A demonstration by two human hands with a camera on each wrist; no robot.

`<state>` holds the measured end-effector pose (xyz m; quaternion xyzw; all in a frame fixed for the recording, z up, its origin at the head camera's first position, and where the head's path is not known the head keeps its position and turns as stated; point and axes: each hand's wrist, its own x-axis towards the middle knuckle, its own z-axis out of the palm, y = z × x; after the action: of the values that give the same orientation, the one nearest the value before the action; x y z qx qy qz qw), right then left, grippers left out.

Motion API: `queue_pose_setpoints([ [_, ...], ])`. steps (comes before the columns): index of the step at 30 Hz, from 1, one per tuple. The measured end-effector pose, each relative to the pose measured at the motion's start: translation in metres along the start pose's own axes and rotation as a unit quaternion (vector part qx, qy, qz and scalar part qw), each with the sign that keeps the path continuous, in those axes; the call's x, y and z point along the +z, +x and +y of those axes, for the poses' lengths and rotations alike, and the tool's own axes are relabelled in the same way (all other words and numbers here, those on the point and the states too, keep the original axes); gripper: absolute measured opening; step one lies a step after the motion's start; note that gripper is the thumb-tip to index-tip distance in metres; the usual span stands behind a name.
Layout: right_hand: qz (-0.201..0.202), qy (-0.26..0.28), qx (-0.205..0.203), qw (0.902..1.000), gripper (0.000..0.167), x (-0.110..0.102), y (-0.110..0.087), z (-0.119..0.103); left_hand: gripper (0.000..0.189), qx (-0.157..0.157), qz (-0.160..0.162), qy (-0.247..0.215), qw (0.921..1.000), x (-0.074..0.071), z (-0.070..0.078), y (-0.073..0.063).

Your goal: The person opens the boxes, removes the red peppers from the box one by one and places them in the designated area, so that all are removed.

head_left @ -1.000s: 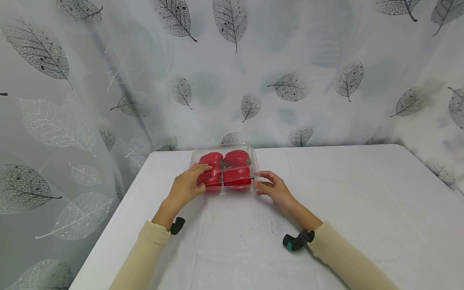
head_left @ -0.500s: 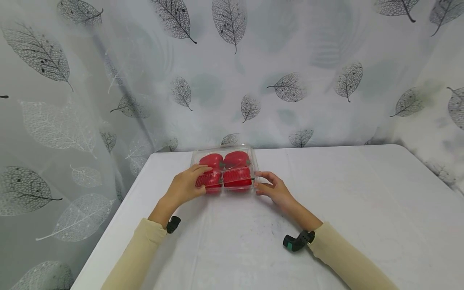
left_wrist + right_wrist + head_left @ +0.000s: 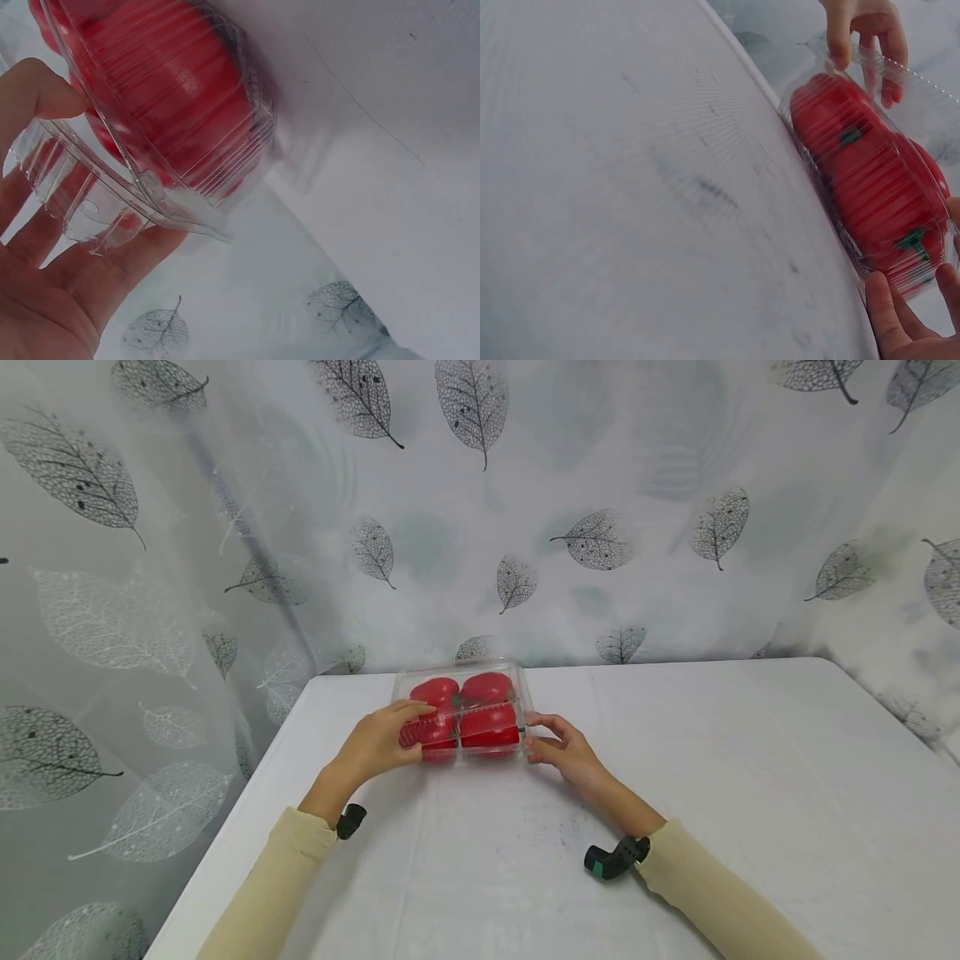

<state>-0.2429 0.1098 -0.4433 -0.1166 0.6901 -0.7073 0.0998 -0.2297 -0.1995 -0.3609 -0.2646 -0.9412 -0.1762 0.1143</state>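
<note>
A clear plastic clamshell box [image 3: 519, 677] with several red bell peppers [image 3: 487, 688] inside lies at the far left of the table. Green stems show through its ribbed wall. Its lid [image 3: 922, 86] stands partly raised, and its edge slants over the peppers. My left hand [image 3: 373, 743] grips the lid at the left side; in the left wrist view the thumb lies on top and the fingers spread beneath the plastic. At the right end my right hand [image 3: 573, 756] holds the box, with thumb and fingertips at its wall and rim.
The box stands near the back edge of the white-covered table [image 3: 660, 718]. Behind and to the left hangs a leaf-patterned curtain [image 3: 450, 527]. Dark wrist cameras [image 3: 617, 858] sit at both beige sleeves.
My left hand and forearm have shifted slightly left, with the lid's left end. The right hand and the peppers stay about where they were.
</note>
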Motion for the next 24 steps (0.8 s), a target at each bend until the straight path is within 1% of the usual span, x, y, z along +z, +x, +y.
queue_pose_setpoints([
  [4, 0.000, -0.003, -0.001, 1.0000, 0.045, -0.0004, 0.0004, 0.0010, 0.054, -0.006, -0.012, -0.005, 0.9999, -0.0020, 0.0003, 0.0000],
  [8, -0.001, -0.004, -0.001, 1.0000, 0.046, 0.0003, -0.0007, -0.0002, 0.054, -0.004, -0.020, -0.007, 0.9998, -0.0047, 0.0007, 0.0008],
  [14, -0.005, 0.003, -0.006, 1.0000, 0.043, 0.0013, -0.0015, -0.0013, 0.055, 0.001, -0.015, -0.003, 0.9999, -0.0056, 0.0009, 0.0021],
  [19, -0.009, 0.006, -0.007, 0.9999, 0.042, 0.0016, -0.0014, -0.0013, 0.059, -0.011, -0.010, 0.005, 0.9999, -0.0030, 0.0035, 0.0013],
  [21, -0.010, 0.007, -0.006, 0.9999, 0.042, 0.0018, -0.0018, -0.0018, 0.061, -0.017, -0.013, 0.004, 0.9998, -0.0025, 0.0042, 0.0004],
  [24, -0.008, 0.008, -0.004, 0.9999, 0.042, 0.0021, -0.0019, -0.0018, 0.062, -0.017, -0.018, -0.001, 0.9997, -0.0025, 0.0028, -0.0006],
])
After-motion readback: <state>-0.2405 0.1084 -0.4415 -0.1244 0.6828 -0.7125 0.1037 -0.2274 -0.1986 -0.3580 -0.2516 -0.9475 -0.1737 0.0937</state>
